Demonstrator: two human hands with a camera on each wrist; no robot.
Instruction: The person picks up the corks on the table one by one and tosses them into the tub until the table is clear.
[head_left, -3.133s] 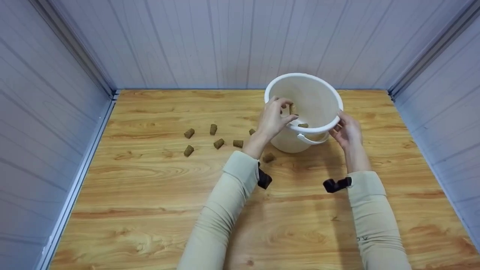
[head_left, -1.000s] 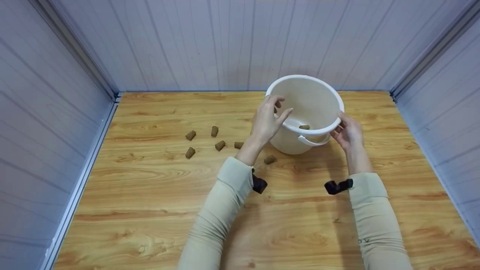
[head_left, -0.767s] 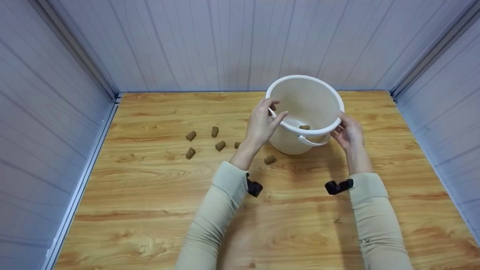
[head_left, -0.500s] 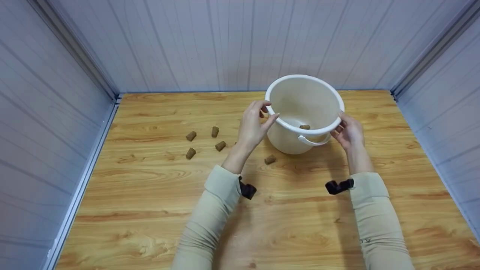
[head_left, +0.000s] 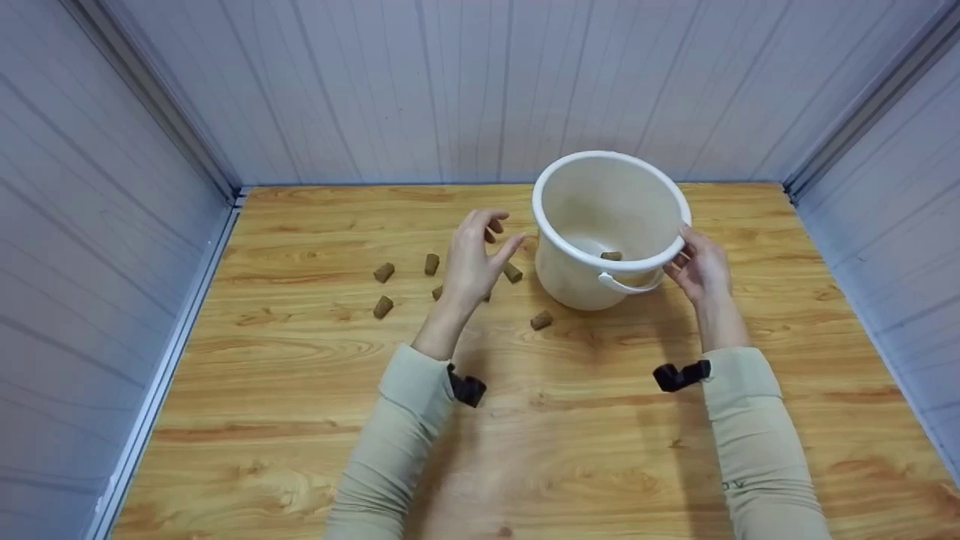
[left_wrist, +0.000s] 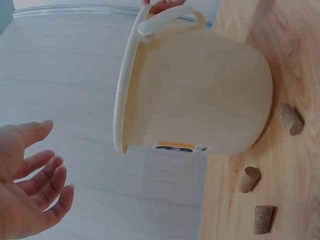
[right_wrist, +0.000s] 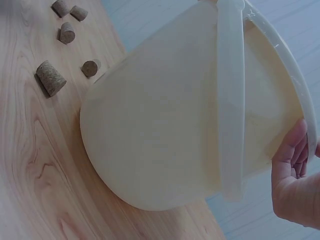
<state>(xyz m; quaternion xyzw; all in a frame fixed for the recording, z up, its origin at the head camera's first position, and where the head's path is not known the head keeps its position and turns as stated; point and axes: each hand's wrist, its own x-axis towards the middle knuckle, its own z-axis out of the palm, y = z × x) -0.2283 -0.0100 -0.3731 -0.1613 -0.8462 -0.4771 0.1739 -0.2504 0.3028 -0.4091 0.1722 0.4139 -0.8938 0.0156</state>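
A white bucket (head_left: pixel 581 277) stands toward the back right, its handle hanging at the front. My right hand (head_left: pixel 703 264) grips the rim on its right side, thumb and fingers on either side of the edge in the right wrist view. One brown cork (head_left: pixel 611 256) shows inside the bucket, at the bottom. My left hand (head_left: pixel 471 262) hangs above the table left of the bucket with nothing in it, thumb apart from loosely bent fingers. Below and around it lie several corks, among them a cork (head_left: pixel 512 272) beside the bucket and another cork (head_left: pixel 541 320) in front of it.
Further left on the wooden table (head_left: pixel 300 375) are a cork (head_left: pixel 384 271), a cork (head_left: pixel 382 307) and a cork (head_left: pixel 432 263). Pale panel walls (head_left: pixel 375 90) enclose the table at the back and both sides. A label (left_wrist: pixel 177 146) shows on the bucket's side.
My left hand let go of a cork inside the bucket, then came out over the rim and moved left and down above the corks. My right hand has stayed at the rim.
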